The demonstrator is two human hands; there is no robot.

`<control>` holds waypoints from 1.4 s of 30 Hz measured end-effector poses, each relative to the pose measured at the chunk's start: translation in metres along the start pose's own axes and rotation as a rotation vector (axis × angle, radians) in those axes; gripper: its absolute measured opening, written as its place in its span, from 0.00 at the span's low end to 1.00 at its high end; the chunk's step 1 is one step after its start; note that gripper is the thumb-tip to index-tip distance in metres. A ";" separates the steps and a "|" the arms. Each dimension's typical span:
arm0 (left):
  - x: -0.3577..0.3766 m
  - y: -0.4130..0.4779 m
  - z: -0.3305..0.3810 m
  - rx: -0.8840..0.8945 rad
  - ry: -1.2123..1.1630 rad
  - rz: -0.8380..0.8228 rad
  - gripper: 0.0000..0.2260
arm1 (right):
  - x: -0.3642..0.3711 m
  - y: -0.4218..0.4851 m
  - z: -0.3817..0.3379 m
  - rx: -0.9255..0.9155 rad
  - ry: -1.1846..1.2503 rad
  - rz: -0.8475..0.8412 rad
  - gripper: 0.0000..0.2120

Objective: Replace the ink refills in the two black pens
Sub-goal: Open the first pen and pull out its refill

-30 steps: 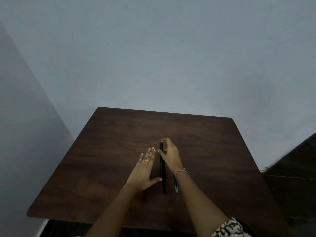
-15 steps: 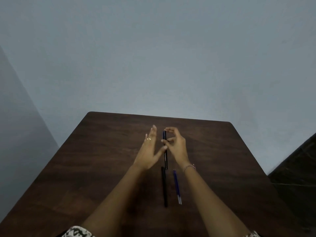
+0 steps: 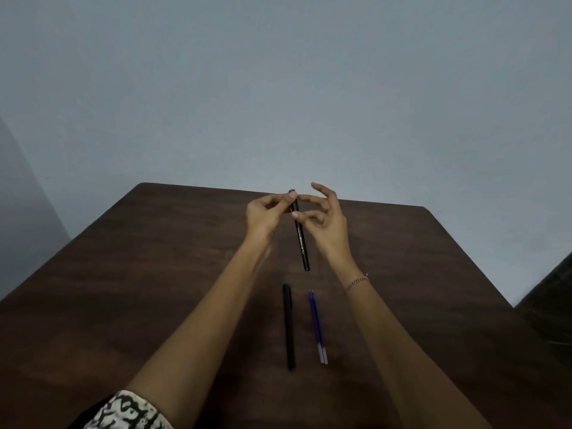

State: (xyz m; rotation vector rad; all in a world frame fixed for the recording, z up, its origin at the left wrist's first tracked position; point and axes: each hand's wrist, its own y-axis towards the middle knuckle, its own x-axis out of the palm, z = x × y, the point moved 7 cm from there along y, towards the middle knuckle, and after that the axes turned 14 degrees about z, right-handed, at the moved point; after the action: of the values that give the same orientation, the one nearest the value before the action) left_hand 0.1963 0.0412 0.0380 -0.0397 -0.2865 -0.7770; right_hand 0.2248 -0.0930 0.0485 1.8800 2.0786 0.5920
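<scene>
Both hands are working the first step, the left hand (image 3: 267, 216) pinching the raised black pen (image 3: 300, 233) at its far end while the right hand (image 3: 325, 222), fingers half curled, is steadying its barrel, probably to pull the end piece off; the second black pen (image 3: 288, 329) and blue refills (image 3: 317, 326) are lying on the wooden table (image 3: 123, 289).

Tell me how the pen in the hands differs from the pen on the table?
The held pen is lifted between both hands, tilted; the lying pen rests flat on the table beside the blue refills. The held pen shows pale print; the lying pen looks plain. Both are slim and black.
</scene>
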 end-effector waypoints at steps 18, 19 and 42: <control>0.007 -0.071 -0.002 0.108 -0.289 -0.211 0.11 | -0.016 -0.051 0.001 -0.044 -0.361 -0.129 0.12; 0.008 -0.071 -0.004 0.116 -0.260 -0.243 0.12 | -0.013 -0.054 0.003 -0.037 -0.364 -0.127 0.13; -0.005 -0.051 -0.015 0.036 -0.536 -0.086 0.09 | 0.024 -0.068 0.019 -0.273 -0.584 -0.005 0.08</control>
State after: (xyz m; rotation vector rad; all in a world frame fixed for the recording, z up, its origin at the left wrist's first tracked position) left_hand 0.1613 0.0055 0.0184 -0.2047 -0.8146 -0.8379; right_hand 0.1709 -0.0718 0.0007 1.6385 1.5409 0.2597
